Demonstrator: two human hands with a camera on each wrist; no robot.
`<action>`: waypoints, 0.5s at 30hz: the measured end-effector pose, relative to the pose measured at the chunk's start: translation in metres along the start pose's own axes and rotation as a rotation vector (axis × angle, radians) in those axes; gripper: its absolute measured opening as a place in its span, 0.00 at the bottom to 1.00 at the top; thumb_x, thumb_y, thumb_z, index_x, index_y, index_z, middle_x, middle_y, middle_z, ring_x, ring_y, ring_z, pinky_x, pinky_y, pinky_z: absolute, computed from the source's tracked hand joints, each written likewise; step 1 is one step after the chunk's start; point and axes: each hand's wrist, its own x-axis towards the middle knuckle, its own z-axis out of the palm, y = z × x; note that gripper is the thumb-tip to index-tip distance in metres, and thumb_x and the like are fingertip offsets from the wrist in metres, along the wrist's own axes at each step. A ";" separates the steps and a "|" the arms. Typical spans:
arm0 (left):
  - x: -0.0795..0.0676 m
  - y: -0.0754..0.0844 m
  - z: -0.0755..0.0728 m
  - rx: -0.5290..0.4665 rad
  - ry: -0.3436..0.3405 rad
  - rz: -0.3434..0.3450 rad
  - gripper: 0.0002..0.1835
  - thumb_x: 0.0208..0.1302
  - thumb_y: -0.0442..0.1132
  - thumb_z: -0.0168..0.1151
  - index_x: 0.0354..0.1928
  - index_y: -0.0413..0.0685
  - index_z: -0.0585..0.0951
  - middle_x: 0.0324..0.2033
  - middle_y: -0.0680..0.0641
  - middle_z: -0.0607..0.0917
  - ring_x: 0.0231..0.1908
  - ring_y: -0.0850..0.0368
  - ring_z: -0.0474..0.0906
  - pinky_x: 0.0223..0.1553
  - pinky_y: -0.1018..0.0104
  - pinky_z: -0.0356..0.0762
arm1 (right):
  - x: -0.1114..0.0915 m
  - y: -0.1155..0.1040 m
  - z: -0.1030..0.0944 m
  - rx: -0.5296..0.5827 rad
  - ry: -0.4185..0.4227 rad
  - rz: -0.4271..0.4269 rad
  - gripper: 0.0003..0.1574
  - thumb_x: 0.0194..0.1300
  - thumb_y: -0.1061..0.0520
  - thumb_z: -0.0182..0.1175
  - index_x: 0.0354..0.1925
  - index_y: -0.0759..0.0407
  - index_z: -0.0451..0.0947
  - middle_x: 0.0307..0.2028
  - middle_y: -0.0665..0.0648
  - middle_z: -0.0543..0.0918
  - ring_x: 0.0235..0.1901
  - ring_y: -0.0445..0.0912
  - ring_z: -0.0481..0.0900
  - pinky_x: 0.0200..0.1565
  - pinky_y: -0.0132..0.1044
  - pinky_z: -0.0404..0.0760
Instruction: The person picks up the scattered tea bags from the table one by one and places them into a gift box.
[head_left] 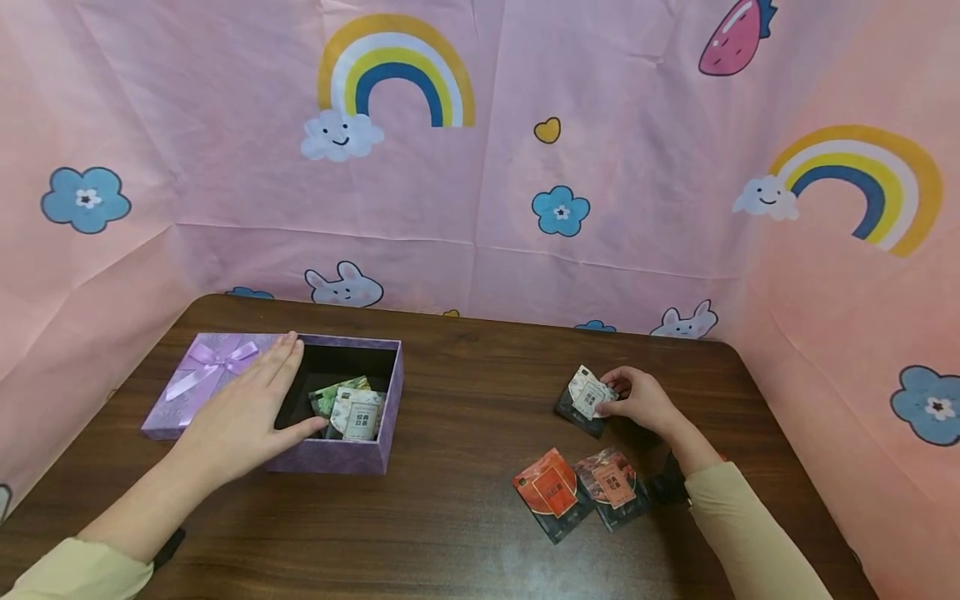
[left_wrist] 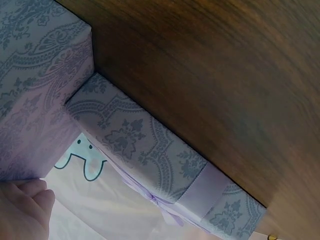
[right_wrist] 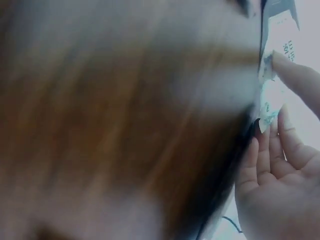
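Pink rainbow-printed fabric [head_left: 510, 192] behind a woodgrain worktop [head_left: 465, 375]. From left, bow-topped purple lid [head_left: 177, 407]; left hand [head_left: 242, 410], fingers straight and released, laid along an open gift box [head_left: 348, 457] containing green sachet [head_left: 323, 400] and white sachet [head_left: 362, 418]. Rightward, orange sachet [head_left: 552, 493] beside red-brown sachet [head_left: 615, 487]; behind both, right hand [head_left: 637, 402], fingers pinching a white-and-black sachet [head_left: 587, 395].

The purple box [head_left: 326, 457] at eight o'clock has a black inside, and its lilac lid [left_wrist: 160, 155] carries slate-blue scrollwork. Inside are a leafy-green packet [head_left: 326, 400] and a white one [head_left: 362, 419]. At four o'clock is a white-and-black packet [head_left: 587, 400]; at five, an orange-red-and-black pouch [head_left: 553, 496]. The table [head_left: 457, 400] is brown, dark-streaked; the pink curtain [head_left: 510, 267] has striped rainbows.
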 end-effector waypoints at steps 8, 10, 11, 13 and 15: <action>-0.001 0.000 0.001 -0.003 0.018 0.007 0.62 0.66 0.70 0.65 0.83 0.31 0.52 0.83 0.30 0.53 0.82 0.32 0.54 0.80 0.34 0.58 | 0.002 -0.014 -0.006 0.032 0.058 -0.017 0.16 0.65 0.63 0.73 0.49 0.71 0.83 0.42 0.67 0.86 0.40 0.50 0.84 0.41 0.34 0.83; -0.001 0.000 0.001 -0.001 0.028 0.012 0.62 0.66 0.70 0.65 0.83 0.31 0.53 0.83 0.30 0.53 0.82 0.32 0.54 0.81 0.35 0.57 | 0.004 -0.017 -0.007 0.042 0.071 -0.028 0.15 0.66 0.63 0.72 0.48 0.71 0.84 0.40 0.66 0.87 0.38 0.47 0.83 0.39 0.31 0.82; -0.001 0.000 0.001 -0.001 0.029 0.012 0.62 0.66 0.70 0.65 0.83 0.31 0.53 0.83 0.30 0.53 0.82 0.32 0.54 0.81 0.36 0.57 | 0.005 -0.019 -0.008 0.045 0.080 -0.033 0.14 0.66 0.64 0.72 0.47 0.71 0.84 0.40 0.66 0.87 0.37 0.45 0.83 0.38 0.29 0.82; -0.001 0.000 0.000 -0.001 0.027 0.011 0.62 0.66 0.70 0.65 0.83 0.31 0.52 0.83 0.30 0.53 0.82 0.32 0.54 0.81 0.36 0.56 | 0.007 -0.023 -0.009 0.056 0.099 -0.037 0.12 0.67 0.65 0.71 0.47 0.71 0.85 0.38 0.65 0.88 0.35 0.42 0.82 0.36 0.28 0.82; -0.002 0.001 0.000 -0.003 0.023 0.007 0.62 0.66 0.70 0.65 0.83 0.31 0.52 0.83 0.30 0.53 0.82 0.32 0.53 0.81 0.36 0.57 | 0.009 -0.027 -0.011 0.065 0.108 -0.046 0.11 0.68 0.66 0.70 0.46 0.71 0.86 0.38 0.66 0.89 0.35 0.41 0.82 0.35 0.28 0.82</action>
